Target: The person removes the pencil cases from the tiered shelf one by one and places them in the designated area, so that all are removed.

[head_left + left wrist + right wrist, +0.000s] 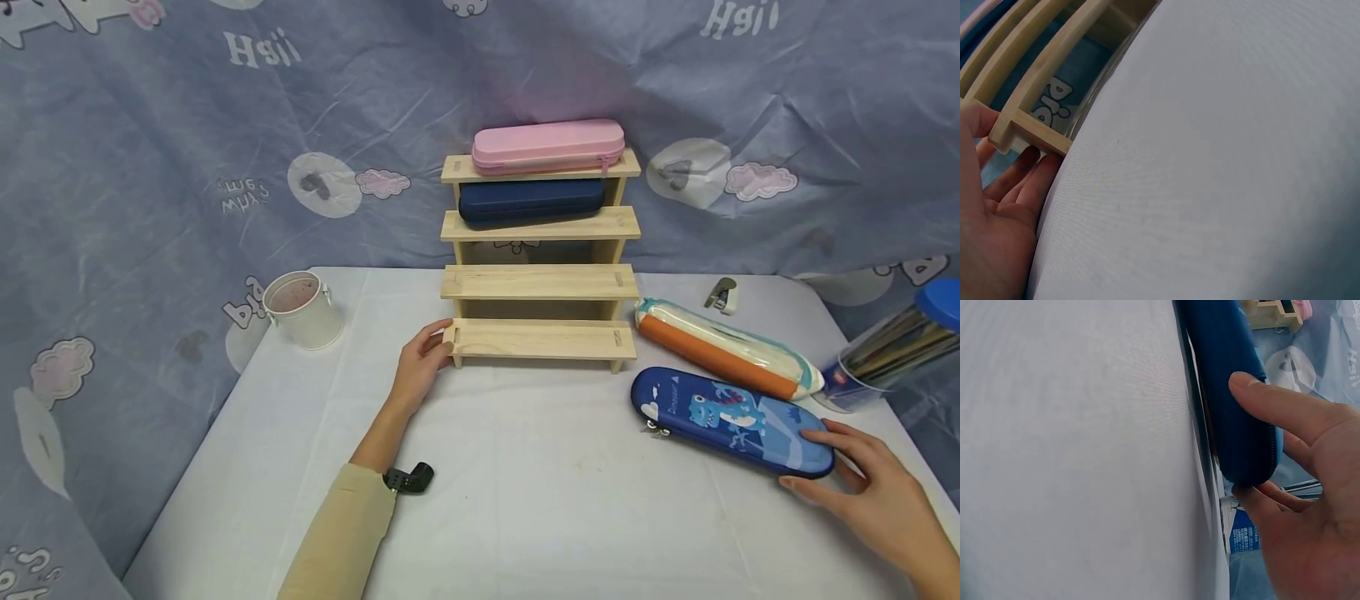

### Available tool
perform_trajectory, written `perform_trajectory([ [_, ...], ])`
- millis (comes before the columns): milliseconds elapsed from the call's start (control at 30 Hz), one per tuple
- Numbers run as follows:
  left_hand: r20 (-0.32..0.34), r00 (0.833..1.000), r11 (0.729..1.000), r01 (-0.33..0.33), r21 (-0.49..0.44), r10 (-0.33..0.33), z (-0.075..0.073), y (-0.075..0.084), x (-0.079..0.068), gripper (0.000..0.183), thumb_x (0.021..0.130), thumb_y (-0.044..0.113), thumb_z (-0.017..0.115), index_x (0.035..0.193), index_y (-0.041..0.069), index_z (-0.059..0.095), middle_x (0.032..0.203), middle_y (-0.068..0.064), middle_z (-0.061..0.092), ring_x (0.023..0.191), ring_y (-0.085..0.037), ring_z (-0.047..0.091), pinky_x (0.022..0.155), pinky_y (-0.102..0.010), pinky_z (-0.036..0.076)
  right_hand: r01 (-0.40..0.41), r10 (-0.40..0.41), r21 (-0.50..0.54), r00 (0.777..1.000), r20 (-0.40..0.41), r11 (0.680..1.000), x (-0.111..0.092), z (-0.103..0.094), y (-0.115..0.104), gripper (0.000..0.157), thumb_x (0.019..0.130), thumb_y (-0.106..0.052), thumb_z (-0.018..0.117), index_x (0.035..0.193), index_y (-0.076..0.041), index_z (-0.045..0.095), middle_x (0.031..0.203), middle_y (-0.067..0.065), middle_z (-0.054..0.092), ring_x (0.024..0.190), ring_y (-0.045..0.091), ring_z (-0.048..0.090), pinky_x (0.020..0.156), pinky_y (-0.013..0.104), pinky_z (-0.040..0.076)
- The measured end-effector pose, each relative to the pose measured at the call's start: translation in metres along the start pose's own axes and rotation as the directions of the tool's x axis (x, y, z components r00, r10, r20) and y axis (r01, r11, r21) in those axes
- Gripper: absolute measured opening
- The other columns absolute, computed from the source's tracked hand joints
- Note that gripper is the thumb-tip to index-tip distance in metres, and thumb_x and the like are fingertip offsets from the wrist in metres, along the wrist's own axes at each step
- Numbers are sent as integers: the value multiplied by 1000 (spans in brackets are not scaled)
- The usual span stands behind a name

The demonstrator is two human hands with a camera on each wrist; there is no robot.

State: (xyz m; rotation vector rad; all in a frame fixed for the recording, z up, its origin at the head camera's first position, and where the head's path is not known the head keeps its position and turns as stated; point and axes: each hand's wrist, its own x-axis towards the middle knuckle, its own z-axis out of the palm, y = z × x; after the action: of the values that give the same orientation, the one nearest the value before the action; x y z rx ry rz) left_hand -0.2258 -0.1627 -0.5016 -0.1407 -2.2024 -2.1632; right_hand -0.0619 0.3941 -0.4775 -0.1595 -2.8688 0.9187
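Note:
In the head view, a four-step wooden display rack (pixel 540 337) stands at the back middle of the white table. My left hand (pixel 422 367) grips the left end of its lowest step, and the left wrist view shows the thumb and fingers around the corner of the wooden rack (pixel 1035 128). At the right, my right hand (pixel 873 487) holds the right end of a blue pencil case (pixel 731 421) with a dinosaur picture and zipper pulls at its left end. In the right wrist view, the thumb presses one side of the blue case (pixel 1225 381) and other fingers sit at its end.
A pink pencil case (pixel 547 146) lies on the top step, a navy case (pixel 531 202) on the step below. Behind the dinosaur case are an orange-and-white pencil case (pixel 727 348), a small stapler (pixel 722 295) and a clear blue-lidded jar (pixel 892 350). A white bucket (pixel 303 312) stands back left.

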Motion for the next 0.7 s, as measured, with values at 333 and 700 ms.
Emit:
perform_trajectory([
  [333, -37, 999, 999, -33, 9, 33, 3, -4, -1, 39, 92, 11, 58, 130, 21, 59, 119, -10, 62, 105, -23, 62, 82, -35, 56, 33, -34, 26, 998, 46, 999, 0, 3, 6, 80, 80, -31, 79, 139, 10, 42, 147, 35, 18, 135, 51, 18, 84, -7, 17],
  [700, -29, 999, 999, -35, 8, 35, 3, -3, 0, 38, 94, 12, 59, 132, 18, 59, 121, -13, 61, 106, -25, 62, 83, -35, 55, -15, 17, -22, 996, 89, 1000, 3, -5, -7, 85, 84, -42, 73, 140, 11, 38, 144, 39, 15, 131, 58, 15, 97, 70, 25],
])
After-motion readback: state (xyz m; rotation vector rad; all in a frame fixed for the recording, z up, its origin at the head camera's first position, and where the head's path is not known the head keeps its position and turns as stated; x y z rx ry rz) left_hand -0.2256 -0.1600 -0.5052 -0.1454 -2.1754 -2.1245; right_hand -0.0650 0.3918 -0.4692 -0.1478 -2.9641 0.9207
